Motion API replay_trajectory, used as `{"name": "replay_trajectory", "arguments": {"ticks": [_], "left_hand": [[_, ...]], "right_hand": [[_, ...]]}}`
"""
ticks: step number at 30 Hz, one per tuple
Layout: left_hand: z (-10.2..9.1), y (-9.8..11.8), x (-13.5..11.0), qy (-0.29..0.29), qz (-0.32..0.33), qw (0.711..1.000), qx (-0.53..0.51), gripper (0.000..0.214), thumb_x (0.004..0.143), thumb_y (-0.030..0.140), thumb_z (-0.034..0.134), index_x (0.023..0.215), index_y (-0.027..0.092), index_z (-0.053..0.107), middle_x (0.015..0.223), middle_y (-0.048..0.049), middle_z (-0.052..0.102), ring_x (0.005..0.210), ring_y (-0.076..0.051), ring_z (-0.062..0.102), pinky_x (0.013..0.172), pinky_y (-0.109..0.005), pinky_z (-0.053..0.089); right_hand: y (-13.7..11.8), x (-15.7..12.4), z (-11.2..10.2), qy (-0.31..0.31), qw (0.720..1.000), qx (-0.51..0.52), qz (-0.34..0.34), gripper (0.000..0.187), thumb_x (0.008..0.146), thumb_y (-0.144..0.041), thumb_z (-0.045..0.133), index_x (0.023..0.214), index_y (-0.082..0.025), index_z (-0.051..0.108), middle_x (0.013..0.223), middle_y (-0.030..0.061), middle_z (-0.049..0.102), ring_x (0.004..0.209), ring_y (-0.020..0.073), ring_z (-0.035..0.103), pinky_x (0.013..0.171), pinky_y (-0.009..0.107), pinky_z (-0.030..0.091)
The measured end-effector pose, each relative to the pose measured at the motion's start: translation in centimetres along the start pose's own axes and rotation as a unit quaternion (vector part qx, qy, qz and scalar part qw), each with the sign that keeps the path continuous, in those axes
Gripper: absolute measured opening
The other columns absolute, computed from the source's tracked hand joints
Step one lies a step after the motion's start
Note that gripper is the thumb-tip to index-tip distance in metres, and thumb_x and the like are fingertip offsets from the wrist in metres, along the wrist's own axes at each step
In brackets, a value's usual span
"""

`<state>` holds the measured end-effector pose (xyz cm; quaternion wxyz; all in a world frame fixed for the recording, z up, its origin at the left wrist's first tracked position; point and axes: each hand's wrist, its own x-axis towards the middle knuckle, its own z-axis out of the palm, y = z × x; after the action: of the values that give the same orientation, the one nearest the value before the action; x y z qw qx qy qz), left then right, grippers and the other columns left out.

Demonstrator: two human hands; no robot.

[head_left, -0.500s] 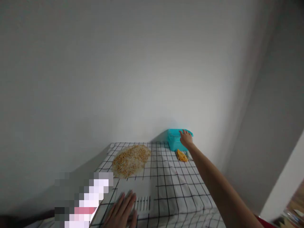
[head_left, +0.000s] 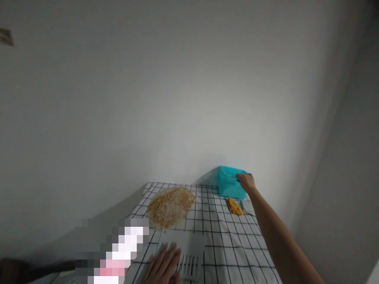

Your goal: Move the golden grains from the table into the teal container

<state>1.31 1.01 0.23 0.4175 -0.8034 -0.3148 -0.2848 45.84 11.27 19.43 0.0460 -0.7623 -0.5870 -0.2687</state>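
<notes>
My right hand (head_left: 246, 182) reaches far forward, with its fingers closed on the near rim of a turquoise plastic bin (head_left: 227, 188) by the wall. My left hand (head_left: 163, 265) lies flat, fingers stretched out, at the table's near edge. It rests on or beside a flat white piece (head_left: 191, 263) with a row of slots. Beyond that, yellow-brown grains or kernels (head_left: 171, 205) are spread in a wide patch on the table. What the bin holds is hidden.
A white cloth with black checks (head_left: 216, 240) covers the table. A crumpled orange cloth (head_left: 235, 206) lies before the bin, beside a pale item (head_left: 247, 207) partly behind my forearm. A grey wall (head_left: 177, 98) stands behind. A blurred-out patch covers the lower left.
My right hand has gone from lying over the bin's top to gripping its near rim. My left hand stays flat by the slotted piece. The whole view has shifted slightly.
</notes>
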Motion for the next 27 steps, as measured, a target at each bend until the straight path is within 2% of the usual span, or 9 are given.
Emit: {"name": "replay_trajectory", "arguments": {"ticks": [4,9,15,22,27], "left_hand": [[-0.4,0.1,-0.2,-0.034,-0.006,0.999,-0.012,0.056,0.082,0.046,0.044,0.135,0.028,0.037,0.14,0.0072,0.04,0.124,-0.018,0.047,0.088,-0.032,0.051],[-0.7,0.5,-0.4,-0.062,-0.037,0.996,-0.058,0.058,0.084,0.044,0.043,0.138,0.028,0.029,0.144,0.0073,0.036,0.131,-0.018,0.038,0.094,-0.033,0.048],[-2.4,1.1,0.3,-0.148,-0.089,0.976,-0.134,0.051,0.089,0.036,0.034,0.139,0.034,0.022,0.147,0.0112,0.029,0.135,-0.017,0.031,0.103,-0.041,0.043],[-3.1,1.1,0.7,-0.192,-0.129,0.945,-0.23,0.048,0.09,0.033,0.03,0.138,0.031,0.029,0.147,0.005,0.032,0.135,-0.02,0.03,0.107,-0.05,0.038],[-2.3,1.0,1.2,-0.242,-0.154,0.913,-0.291,0.049,0.091,0.037,0.024,0.134,0.02,0.038,0.143,-0.0017,0.041,0.133,-0.017,0.034,0.111,-0.041,0.035]], "right_hand": [[0.5,-0.3,-1.1,0.016,1.0,-0.018,0.005,0.022,0.088,-0.025,0.048,0.106,-0.025,0.059,0.096,0.0065,0.069,0.091,0.019,0.062,0.075,0.029,0.032],[0.3,-0.8,-2.1,0.027,0.999,-0.035,-0.022,0.018,0.087,-0.024,0.049,0.101,-0.025,0.061,0.092,0.0044,0.07,0.089,0.0182,0.062,0.076,0.029,0.031],[0.5,-1.3,-2.1,0.052,0.997,-0.028,-0.039,0.022,0.089,-0.021,0.043,0.102,-0.021,0.06,0.094,0.0075,0.069,0.089,0.0214,0.061,0.074,0.033,0.03],[1.6,-2.1,-3.4,0.181,0.979,-0.03,-0.093,0.021,0.09,-0.026,0.045,0.104,-0.021,0.06,0.094,0.0069,0.069,0.086,0.0207,0.058,0.078,0.033,0.028],[1.5,-3.9,-5.2,0.249,0.96,-0.002,-0.128,0.023,0.091,-0.028,0.043,0.104,-0.021,0.061,0.093,0.0065,0.069,0.086,0.0202,0.058,0.083,0.034,0.028]]}}
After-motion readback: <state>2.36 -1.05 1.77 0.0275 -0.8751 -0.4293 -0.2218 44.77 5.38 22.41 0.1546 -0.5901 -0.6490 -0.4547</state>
